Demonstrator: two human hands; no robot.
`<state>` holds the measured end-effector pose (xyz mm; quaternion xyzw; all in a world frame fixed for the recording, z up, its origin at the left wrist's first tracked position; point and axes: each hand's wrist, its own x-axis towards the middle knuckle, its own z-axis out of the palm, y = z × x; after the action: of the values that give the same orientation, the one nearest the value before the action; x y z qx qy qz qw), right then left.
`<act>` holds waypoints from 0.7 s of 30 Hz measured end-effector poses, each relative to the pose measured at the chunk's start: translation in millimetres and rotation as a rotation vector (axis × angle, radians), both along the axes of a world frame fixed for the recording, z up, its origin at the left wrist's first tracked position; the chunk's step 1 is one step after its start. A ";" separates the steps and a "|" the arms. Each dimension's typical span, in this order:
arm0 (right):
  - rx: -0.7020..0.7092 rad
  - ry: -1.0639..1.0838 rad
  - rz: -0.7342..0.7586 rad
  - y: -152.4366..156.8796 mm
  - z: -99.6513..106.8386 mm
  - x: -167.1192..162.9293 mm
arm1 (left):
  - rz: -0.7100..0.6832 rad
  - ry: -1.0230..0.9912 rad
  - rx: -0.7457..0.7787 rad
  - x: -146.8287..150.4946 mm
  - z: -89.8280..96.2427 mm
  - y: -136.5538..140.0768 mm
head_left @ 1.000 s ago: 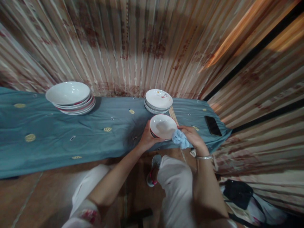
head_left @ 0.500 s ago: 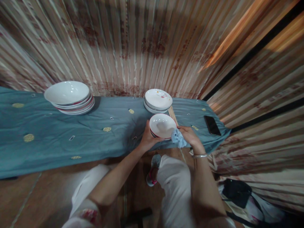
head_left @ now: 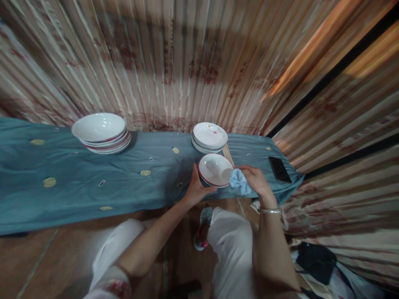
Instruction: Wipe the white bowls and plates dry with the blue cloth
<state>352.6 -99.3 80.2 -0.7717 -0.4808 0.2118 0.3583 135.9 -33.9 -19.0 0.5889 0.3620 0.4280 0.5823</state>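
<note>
A white bowl with a red rim is near the front edge of the cloth-covered table. My left hand grips it from the left and front, thumb up along its side and fingers partly hidden against the lower wall. At the bowl's right rim, my right hand is closed on a crumpled light-blue cloth. Just behind the bowl stands a stack of white plates, the top one with a floral print.
Far left on the blue tablecloth stands a stack of larger white bowls. Wooden chopsticks lie beside the plates. A black phone rests near the right end. Behind hangs a pleated curtain.
My right hand and the blue cloth have shifted slightly right along the bowl's rim. My left hand keeps its grip on the bowl. The whole view has moved a little.
</note>
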 end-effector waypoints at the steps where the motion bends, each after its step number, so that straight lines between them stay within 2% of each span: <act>1: 0.017 0.000 0.039 -0.1 4.9 -5.5 | 0.003 -0.003 -0.001 -4.2 1.1 0.8; 6: 0.116 0.024 0.235 7.6 27.5 -56.9 | 0.041 -0.011 0.036 -33.0 10.8 9.8; 9: 0.148 0.076 0.365 18.2 28.3 -98.9 | 0.105 -0.004 0.032 -54.6 18.0 18.9; 12: 0.095 0.154 0.484 32.0 13.6 -138.8 | 0.197 -0.011 0.005 -77.0 25.0 30.9; 16: 0.046 0.335 0.586 54.0 -18.1 -181.3 | 0.343 -0.047 -0.007 -109.8 32.0 52.5; 19: 0.058 0.445 0.561 74.2 -37.1 -207.6 | 0.458 -0.064 0.003 -141.8 33.1 72.6; 21: 0.078 0.473 0.539 90.6 -44.0 -224.1 | 0.556 -0.059 0.067 -167.4 32.1 87.0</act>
<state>128.5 -8.7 36.1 -0.5326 -0.5786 0.4531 0.4200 -31.5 53.1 13.2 0.4730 0.4782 0.6001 0.4329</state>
